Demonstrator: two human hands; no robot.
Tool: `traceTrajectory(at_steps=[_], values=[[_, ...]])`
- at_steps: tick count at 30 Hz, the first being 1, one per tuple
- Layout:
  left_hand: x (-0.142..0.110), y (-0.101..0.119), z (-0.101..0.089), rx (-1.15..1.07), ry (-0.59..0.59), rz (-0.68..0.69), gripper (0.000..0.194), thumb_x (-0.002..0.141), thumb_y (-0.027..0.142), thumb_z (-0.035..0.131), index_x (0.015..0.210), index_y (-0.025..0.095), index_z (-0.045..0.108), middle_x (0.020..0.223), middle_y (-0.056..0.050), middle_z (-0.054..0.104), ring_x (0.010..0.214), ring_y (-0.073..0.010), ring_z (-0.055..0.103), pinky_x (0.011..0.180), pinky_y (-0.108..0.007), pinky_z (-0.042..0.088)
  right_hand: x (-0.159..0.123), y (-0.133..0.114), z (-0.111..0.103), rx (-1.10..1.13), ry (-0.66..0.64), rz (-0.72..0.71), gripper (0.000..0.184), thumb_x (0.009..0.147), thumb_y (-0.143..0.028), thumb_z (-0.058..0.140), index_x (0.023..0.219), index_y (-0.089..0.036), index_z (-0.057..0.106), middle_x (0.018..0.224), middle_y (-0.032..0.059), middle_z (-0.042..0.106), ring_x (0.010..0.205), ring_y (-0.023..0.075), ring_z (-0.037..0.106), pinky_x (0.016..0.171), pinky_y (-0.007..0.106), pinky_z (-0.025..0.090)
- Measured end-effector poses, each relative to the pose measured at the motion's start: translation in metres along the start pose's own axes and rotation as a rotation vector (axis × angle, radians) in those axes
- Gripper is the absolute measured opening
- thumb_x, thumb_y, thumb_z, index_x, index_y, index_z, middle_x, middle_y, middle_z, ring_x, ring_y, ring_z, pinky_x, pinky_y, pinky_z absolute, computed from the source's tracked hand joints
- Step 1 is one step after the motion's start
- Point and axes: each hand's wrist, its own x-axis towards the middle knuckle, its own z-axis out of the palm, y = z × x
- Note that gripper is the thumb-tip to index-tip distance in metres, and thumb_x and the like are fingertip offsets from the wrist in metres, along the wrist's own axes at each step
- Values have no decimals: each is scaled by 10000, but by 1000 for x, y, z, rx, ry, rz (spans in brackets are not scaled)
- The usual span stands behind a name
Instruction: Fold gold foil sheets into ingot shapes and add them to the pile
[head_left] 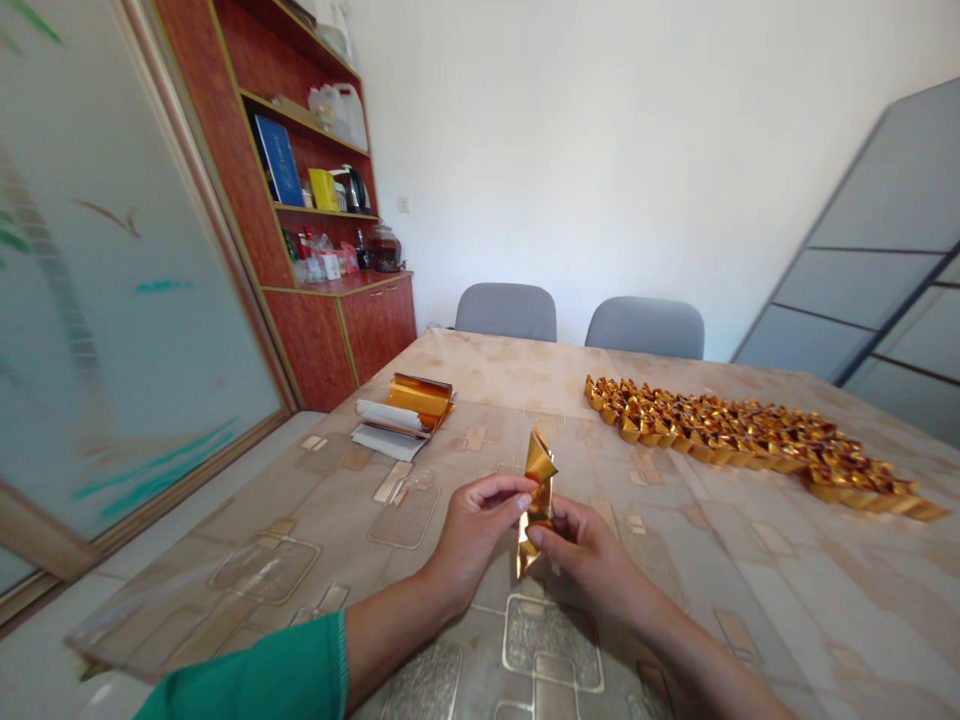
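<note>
A shiny gold paper piece (541,458), folded to points at its top and bottom ends, stands upright between my hands above the table. My left hand (480,525) pinches its upper middle between thumb and fingers. Lower down, my right hand (581,545) grips its right side, the thumb pressed against the front. Part of the paper is hidden behind my fingers. Beyond my left hand lies a stack of gold and white paper sheets (409,405), curling at the edges. Many folded gold paper pieces (720,430) stand packed in rows on the right.
A patterned, clear-covered tablecloth (322,510) covers the table. Two grey chairs (506,312) stand at its far side. Back left is a red-brown shelf cabinet (337,315) with a kettle, bottles and jugs. A frosted glass door (142,260) is at the left, grey panels (862,290) at the right.
</note>
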Motion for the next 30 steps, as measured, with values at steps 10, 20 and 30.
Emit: traceTrajectory(at_steps=[10, 20, 30], values=[[7, 3, -3, -96, 34, -72, 316, 638, 270, 846, 897, 134, 729, 768, -25, 713, 681, -130, 615, 660, -236, 479, 1, -13, -5, -109, 89, 33, 478, 739, -606, 744, 608, -197, 535, 545, -54, 442, 508, 97, 347, 484, 244, 274], [14, 14, -10, -259, 127, -166, 454, 631, 139, 853, 1008, 162, 600, 738, 9, 698, 653, -112, 639, 635, -202, 500, -1, -20, -16, -199, 126, -7, 382, 854, -557, 650, 758, -188, 681, 607, 9, 619, 536, 132, 502, 538, 270, 401], [10, 8, -12, -403, 8, -451, 229, 670, 65, 781, 837, 151, 650, 726, -1, 702, 615, -105, 649, 607, -193, 524, -5, -24, -12, -737, -77, -493, 277, 931, -171, 586, 1159, -298, 678, 989, 49, 686, 890, 199, 631, 777, 330, 513]])
